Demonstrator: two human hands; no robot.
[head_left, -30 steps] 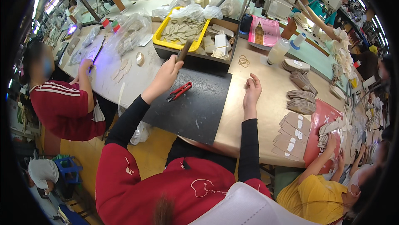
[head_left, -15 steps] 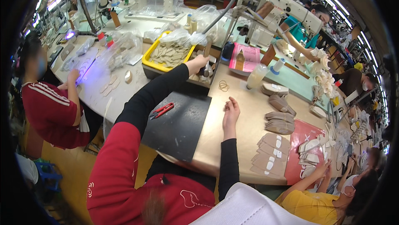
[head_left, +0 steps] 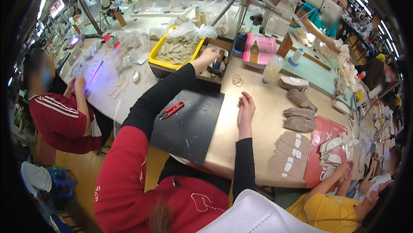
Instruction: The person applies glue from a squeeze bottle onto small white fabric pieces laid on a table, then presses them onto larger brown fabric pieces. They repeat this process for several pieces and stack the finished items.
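My left hand (head_left: 205, 60) is over the dark box (head_left: 189, 84), at its right compartment. Its fingers are curled, and whatever is between them is hidden. Close beside it, a brown-handled tool (head_left: 221, 56) stands among other items in that compartment. A yellow tray (head_left: 154, 59) full of small beige pieces (head_left: 176, 50) sits at the box's left. My right hand (head_left: 246, 110) is held above the tan tabletop, fingers loosely bent and apart, with nothing in it. Just beyond it lie several rubber bands (head_left: 237, 80). Red thread snips (head_left: 172, 110) rest on the black mat (head_left: 189, 134).
Right of my right hand are a translucent bottle (head_left: 272, 68), banded stacks of brown pieces (head_left: 299, 119) and spread pieces with white patches (head_left: 289, 155). A pink package (head_left: 260, 48) lies behind. A co-worker in red (head_left: 64, 116) sits left, another in yellow (head_left: 327, 203) right.
My left hand, which held up a flat brown piece above the box, is now lower at the compartment, and that piece is no longer raised. The whole view has shifted slightly.
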